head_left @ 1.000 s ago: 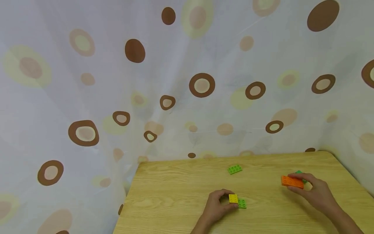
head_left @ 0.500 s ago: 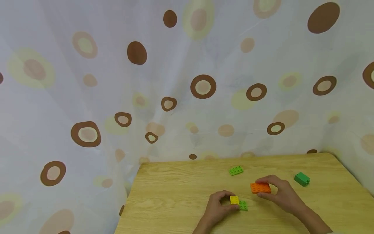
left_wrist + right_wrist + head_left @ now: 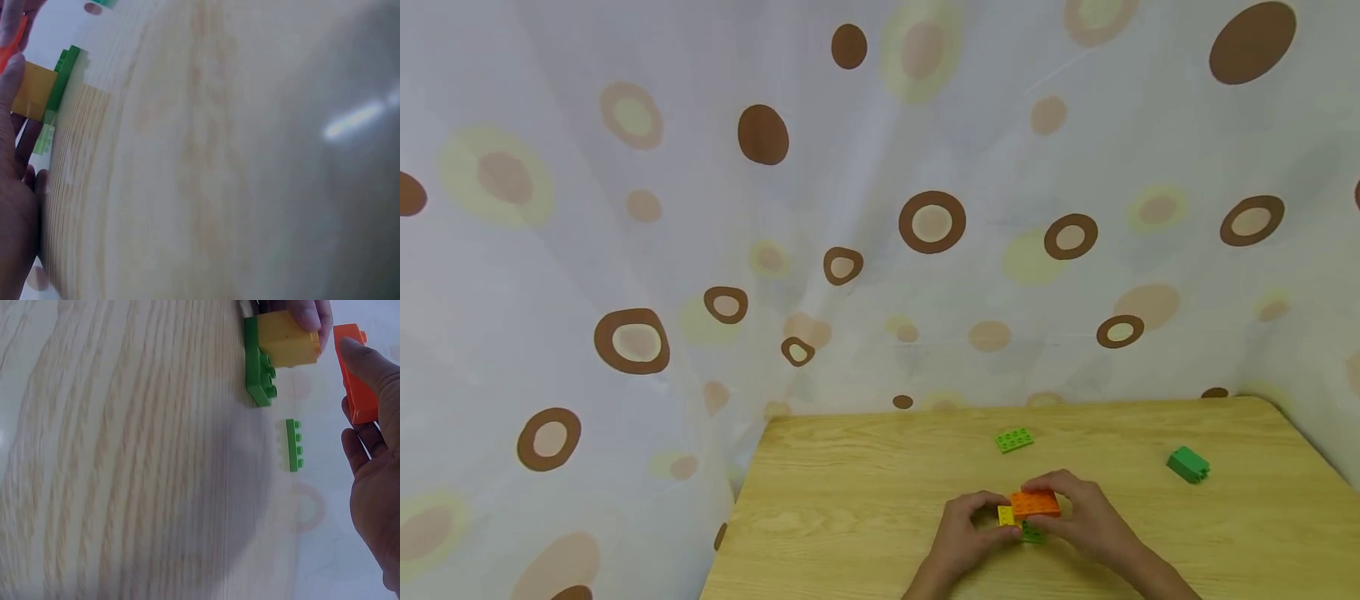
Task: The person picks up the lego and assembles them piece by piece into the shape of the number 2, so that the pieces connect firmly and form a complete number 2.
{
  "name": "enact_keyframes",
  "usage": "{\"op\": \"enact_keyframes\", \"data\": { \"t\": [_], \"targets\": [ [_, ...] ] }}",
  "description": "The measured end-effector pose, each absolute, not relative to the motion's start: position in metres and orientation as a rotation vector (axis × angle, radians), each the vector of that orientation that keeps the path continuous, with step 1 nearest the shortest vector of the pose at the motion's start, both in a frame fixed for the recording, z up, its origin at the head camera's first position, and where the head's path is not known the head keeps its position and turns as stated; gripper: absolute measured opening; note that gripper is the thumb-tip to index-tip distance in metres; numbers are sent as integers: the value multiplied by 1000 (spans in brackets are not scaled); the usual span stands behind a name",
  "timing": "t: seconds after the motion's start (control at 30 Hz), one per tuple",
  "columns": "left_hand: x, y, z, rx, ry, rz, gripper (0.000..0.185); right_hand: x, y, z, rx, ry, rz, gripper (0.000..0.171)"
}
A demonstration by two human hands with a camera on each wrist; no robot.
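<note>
My right hand (image 3: pixel 1093 525) has carried the orange brick (image 3: pixel 1035 503) in from the desk's right side to the middle of the near edge, leaving the dark green block (image 3: pixel 1187 464) alone out by the right edge. My left hand (image 3: pixel 958 533) has stayed where it was.

Now my right hand grasps the orange brick by thumb and fingers and holds it just over the yellow brick (image 3: pixel 1005 515). In the right wrist view there is a gap between the two. My left hand pinches the yellow brick, which sits on a green plate (image 3: pixel 257 369) lying flat on the desk (image 3: pixel 850 508).

A light green plate (image 3: pixel 1014 439) lies towards the far edge, a little beyond my hands and apart from them. The dark green block is well apart. From the head camera my hands and the orange brick cover most of the yellow brick and the green plate under it.

Behind the desk hangs a pale curtain (image 3: pixel 700 208) with brown and yellowish rings and dots. I see no containers, and no writing that I can read on any brick.
</note>
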State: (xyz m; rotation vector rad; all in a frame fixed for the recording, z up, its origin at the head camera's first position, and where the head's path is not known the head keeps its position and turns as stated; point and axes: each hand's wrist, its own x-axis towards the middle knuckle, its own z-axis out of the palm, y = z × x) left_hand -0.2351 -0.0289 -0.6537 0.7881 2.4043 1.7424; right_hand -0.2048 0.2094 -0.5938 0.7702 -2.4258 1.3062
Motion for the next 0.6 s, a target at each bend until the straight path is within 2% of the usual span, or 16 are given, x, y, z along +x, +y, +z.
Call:
{"op": "enact_keyframes", "data": {
  "t": [0.3, 0.6],
  "targets": [
    [-234, -30, -655, 851, 2398, 1768, 36, -204, 194, -601, 826, -2402, 1303, 41],
    [-236, -30, -654, 867, 2437, 1748, 35, -199, 187, -605, 686, -2442, 1273, 42]
  ]
}}
